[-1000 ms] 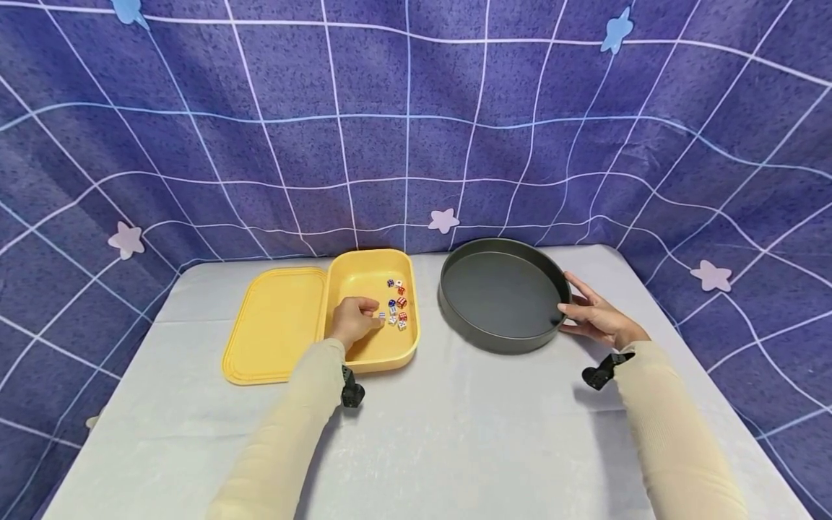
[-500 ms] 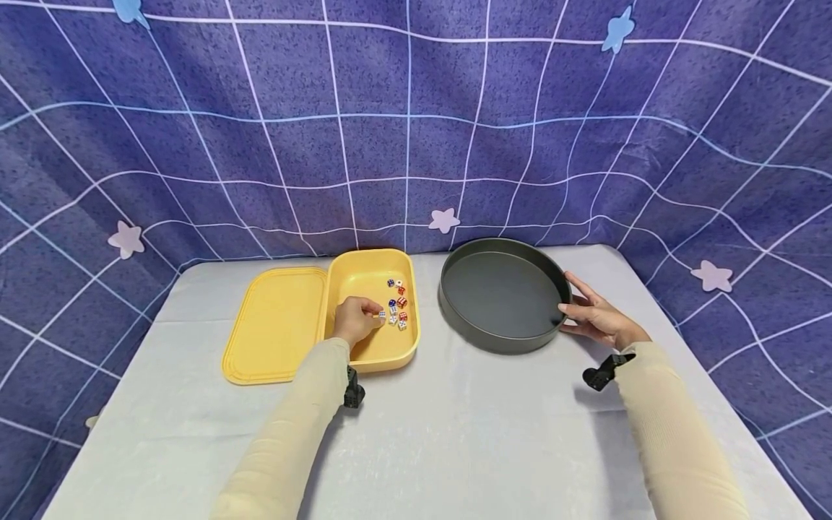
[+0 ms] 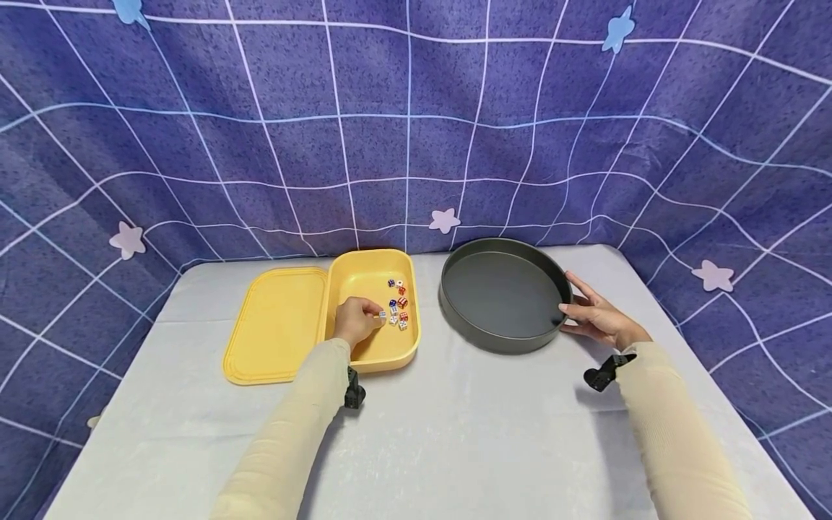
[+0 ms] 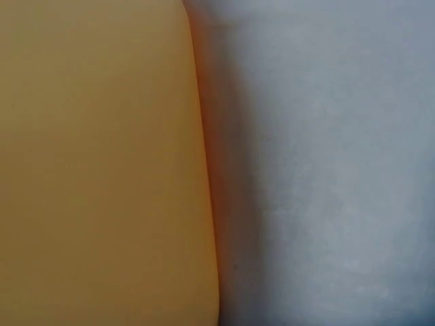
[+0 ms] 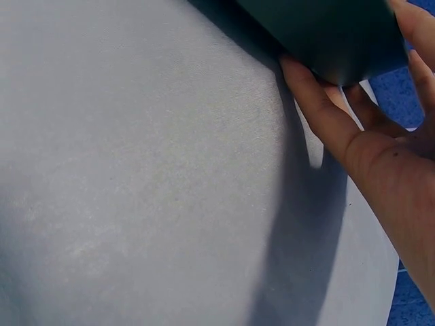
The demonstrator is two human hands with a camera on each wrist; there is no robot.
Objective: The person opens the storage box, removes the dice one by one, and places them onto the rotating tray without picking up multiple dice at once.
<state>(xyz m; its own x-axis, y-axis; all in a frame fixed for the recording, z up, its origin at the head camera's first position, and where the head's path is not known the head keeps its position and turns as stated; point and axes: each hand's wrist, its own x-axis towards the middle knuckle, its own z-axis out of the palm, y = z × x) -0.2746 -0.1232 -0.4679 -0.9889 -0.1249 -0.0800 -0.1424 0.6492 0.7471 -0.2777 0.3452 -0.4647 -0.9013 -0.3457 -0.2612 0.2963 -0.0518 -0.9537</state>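
Observation:
In the head view my left hand [image 3: 354, 320] reaches into a yellow box [image 3: 370, 363] and pinches a small white die [image 3: 382, 315] between thumb and fingertips. Just right of those fingertips lie several loose red, white and blue dice, among them a red die [image 3: 402, 302]. My right hand [image 3: 599, 318] grips the right side of a round dark grey cake pan [image 3: 497, 292], thumb at the rim. In the right wrist view its fingers touch the underside of the pan [image 5: 326, 34]. Only the blurred yellow box [image 4: 102, 170] and tabletop appear in the left wrist view, without the hand.
A yellow lid [image 3: 276, 325] lies flat against the left side of the box. The pan stands to the box's right, with a gap between them. Behind the white-covered table [image 3: 468, 433] hangs a purple-blue curtain [image 3: 364, 144] with a grid and stars.
My left hand has shifted very slightly to the right, and the white die shows more clearly at its fingertips. The right hand and the pan stay where they were.

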